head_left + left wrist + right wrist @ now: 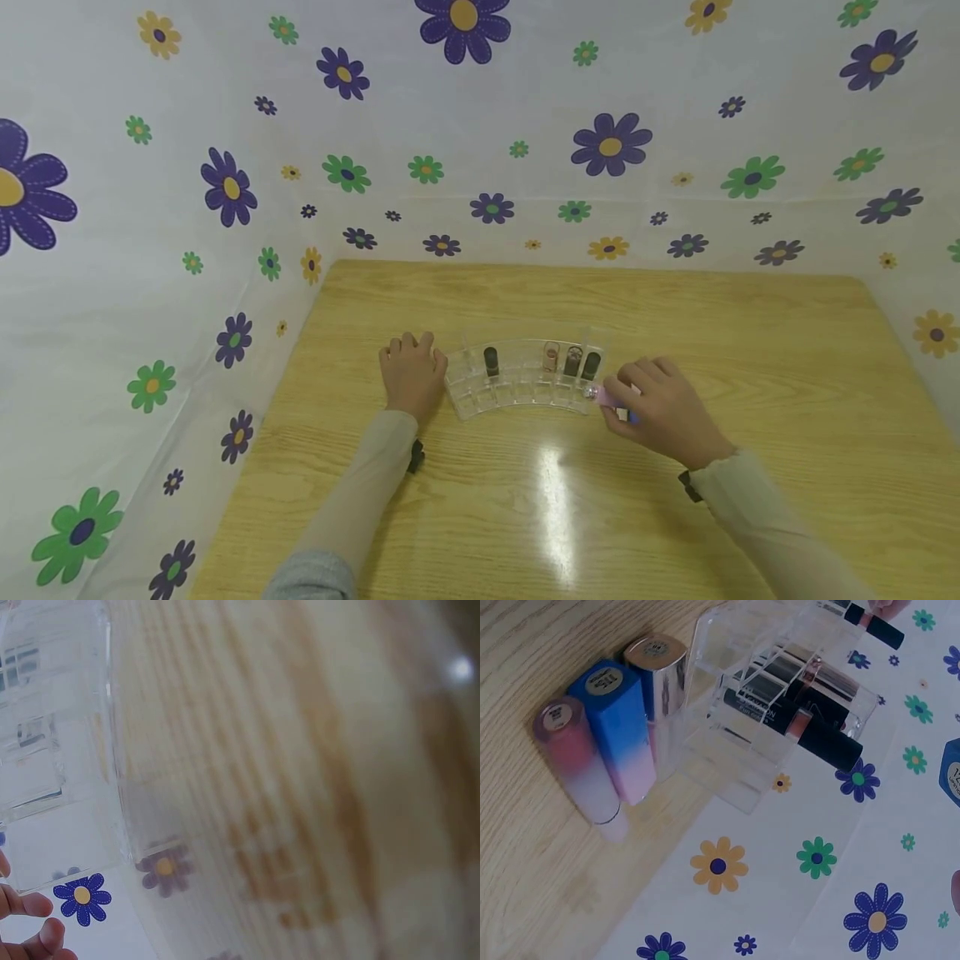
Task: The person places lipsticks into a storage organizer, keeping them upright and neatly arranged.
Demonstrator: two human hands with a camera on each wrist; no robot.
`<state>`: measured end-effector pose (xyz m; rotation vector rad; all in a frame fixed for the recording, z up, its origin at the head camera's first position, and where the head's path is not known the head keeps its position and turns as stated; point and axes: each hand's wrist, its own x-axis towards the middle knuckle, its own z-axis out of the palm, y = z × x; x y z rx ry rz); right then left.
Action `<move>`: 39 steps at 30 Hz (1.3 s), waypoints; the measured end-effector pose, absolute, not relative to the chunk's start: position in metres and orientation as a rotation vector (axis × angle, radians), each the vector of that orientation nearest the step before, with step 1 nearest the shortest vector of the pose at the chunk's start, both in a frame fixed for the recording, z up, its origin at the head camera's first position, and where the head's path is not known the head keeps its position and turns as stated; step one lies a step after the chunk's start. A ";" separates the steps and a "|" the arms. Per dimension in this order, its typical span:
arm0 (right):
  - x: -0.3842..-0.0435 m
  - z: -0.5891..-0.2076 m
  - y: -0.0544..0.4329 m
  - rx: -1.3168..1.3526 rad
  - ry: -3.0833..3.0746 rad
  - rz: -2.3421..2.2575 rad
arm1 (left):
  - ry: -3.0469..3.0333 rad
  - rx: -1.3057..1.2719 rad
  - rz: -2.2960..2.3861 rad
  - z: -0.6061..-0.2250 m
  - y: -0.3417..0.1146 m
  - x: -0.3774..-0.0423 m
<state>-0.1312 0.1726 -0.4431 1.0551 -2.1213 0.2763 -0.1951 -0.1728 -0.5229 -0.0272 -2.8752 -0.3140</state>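
Observation:
My right hand [660, 412] is at the right end of a clear curved lipstick organizer [517, 393], holding a blue-and-pink lipstick [952, 771] whose labelled base shows at the right wrist view's edge. A black lipstick [491, 361] stands toward the organizer's left side. Grouped at its right are a rose-toned lipstick [551, 357], a dark one [573, 360] and another black one [592, 365]. My left hand [412, 375] rests beside the left end, fingers loosely bent. Its fingertips [37, 906] come close to the organizer's corner and grip nothing.
Beside the organizer's right end, a gold-based lipstick [664, 675], a blue-pink one [615, 727] and a pink-white tube [577, 765] line up, mostly behind my right hand in the head view. Flowered white cloth [480, 150] walls in the wooden table [675, 317].

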 end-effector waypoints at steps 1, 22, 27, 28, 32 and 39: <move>-0.131 -0.443 0.170 1.057 -2.114 0.285 | -2.877 -0.027 -0.315 -0.523 -0.173 -0.195; -0.137 -0.461 0.126 1.091 -2.173 0.270 | -2.869 -0.033 -0.295 -0.526 -0.174 -0.197; -0.139 -0.465 0.118 1.118 -2.170 0.276 | -2.871 -0.041 -0.304 -0.524 -0.174 -0.197; -0.140 -0.466 0.117 1.122 -2.168 0.282 | -2.873 -0.040 -0.306 -0.524 -0.174 -0.196; -0.142 -0.470 0.112 1.128 -2.160 0.318 | -2.872 -0.039 -0.302 -0.525 -0.175 -0.197; -0.143 -0.475 0.103 1.133 -2.167 0.333 | -2.823 -0.056 -0.282 -0.529 -0.176 -0.198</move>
